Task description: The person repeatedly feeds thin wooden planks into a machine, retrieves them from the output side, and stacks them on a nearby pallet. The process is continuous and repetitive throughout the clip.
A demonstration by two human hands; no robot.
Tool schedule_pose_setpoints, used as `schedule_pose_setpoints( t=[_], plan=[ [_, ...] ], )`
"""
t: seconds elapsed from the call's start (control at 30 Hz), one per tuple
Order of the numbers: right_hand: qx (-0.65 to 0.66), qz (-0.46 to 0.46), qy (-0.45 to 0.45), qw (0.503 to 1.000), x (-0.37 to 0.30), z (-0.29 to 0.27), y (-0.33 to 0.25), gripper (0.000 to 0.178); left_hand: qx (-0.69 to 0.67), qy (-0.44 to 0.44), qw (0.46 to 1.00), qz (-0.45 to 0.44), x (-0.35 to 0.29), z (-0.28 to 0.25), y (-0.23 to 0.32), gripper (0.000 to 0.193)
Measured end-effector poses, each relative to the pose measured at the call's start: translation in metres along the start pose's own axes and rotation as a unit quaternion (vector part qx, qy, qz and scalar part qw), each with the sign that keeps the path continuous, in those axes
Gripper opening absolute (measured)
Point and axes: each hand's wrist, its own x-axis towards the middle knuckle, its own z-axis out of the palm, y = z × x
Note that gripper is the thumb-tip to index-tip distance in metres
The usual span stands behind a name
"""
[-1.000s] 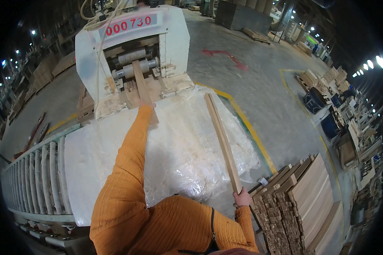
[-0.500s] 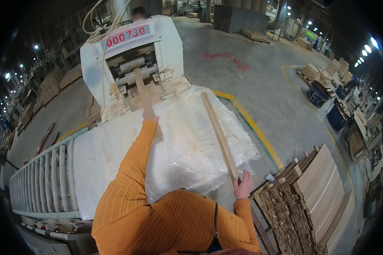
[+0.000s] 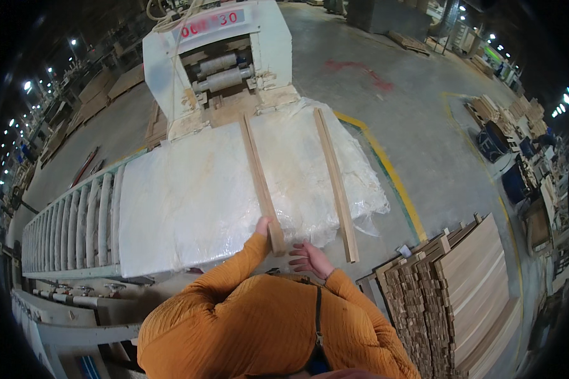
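Note:
My left hand (image 3: 263,226) is closed on the near end of a long wooden strip (image 3: 257,180), which slants over the plastic-covered table (image 3: 189,189) with its far end towards the machine. Just right of that near end, my right hand (image 3: 312,259) is held open, its fingers spread and nothing in them. A second wooden strip (image 3: 336,183) lies farther right, roughly parallel, its near end jutting past the table's front edge. At the far side stands a white machine (image 3: 275,50) with metal rollers (image 3: 224,79) in its opening.
A roller conveyor (image 3: 76,221) joins the table on the left. To my lower right is a tall stack of wooden strips (image 3: 417,316) beside wide boards (image 3: 477,284). Yellow floor lines (image 3: 392,170) run past the table's right side. Blue bins (image 3: 492,140) stand farther off.
My left hand has come back from the machine's mouth towards my body with the strip. My right hand has let go of the right-hand strip and moved left. The view has shifted.

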Motion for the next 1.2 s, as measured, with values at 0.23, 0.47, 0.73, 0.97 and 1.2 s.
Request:
schedule_pose_setpoints(
  t=[0.23, 0.47, 0.73, 0.97, 1.2],
  plan=[
    [-0.072, 0.017, -0.037, 0.997, -0.006, 0.01, 0.019, 0.048, -0.119, -0.099, 0.986, -0.065, -0.054, 0.011, -0.055, 0.052],
    [-0.321, -0.157, 0.111, 0.927, -0.006, -0.014, 0.044, 0.051, 0.034, -0.001, 0.999, 0.025, -0.055, 0.011, -0.073, 0.032],
    [-0.493, -0.277, 0.084, 0.821, -0.031, -0.006, 0.049, 0.069, 0.058, 0.047, 0.997, -0.014, -0.062, 0.06, -0.069, 0.042],
    [-0.501, -0.361, 0.174, 0.767, -0.066, -0.014, 0.028, 0.065, 0.147, -0.038, 0.988, 0.016, -0.06, 0.094, -0.068, 0.042],
    [-0.6, -0.248, 0.333, 0.683, -0.078, -0.032, 0.014, 0.069, 0.149, -0.163, 0.974, 0.049, -0.019, 0.135, -0.078, 0.047]
  ],
)
